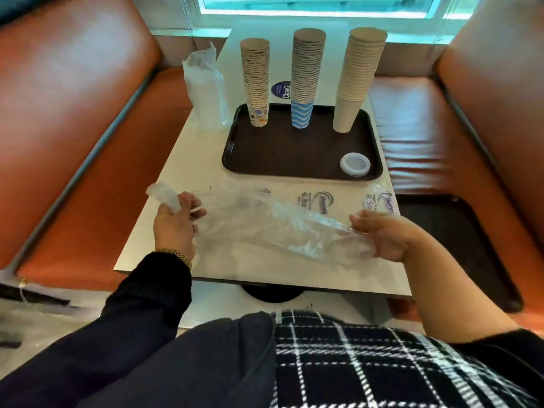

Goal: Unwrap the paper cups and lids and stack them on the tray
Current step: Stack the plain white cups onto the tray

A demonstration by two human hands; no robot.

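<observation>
Landmark: dark tray (300, 160), on the white table (164, 219), far half.

Left of the tray, on the table and just beside its left rim: a clear wrapper standing upright with white lids inside (206, 92), top open and crumpled. Still wrapped.

My left hand (176, 222), nearer me than the tray's near-left corner: fingers curled round the bunched end of a clear plastic sleeve (265, 228). The sleeve spans the table between my two hands, on the near side of the tray, apart from its near rim. It looks empty; cannot tell for certain through the glare.

On the tray, along the far rim, three upside-down cup stacks, each apart from its neighbour:
- far-left corner: patterned cups (256, 81);
- centre: blue wave-print cups (306, 78);
- far-right: plain tan cups (357, 81), tallest, leaning slightly right.

On the tray, near-right corner: short stack of white lids (355, 164), lying flat.

On the table just past the tray's near rim, toward the right: flat printed wrappers (379, 200), purple print.

My right hand (382, 237), nearer me than the tray's near-right corner: fingers curled, gripping the other end of the sleeve.
</observation>
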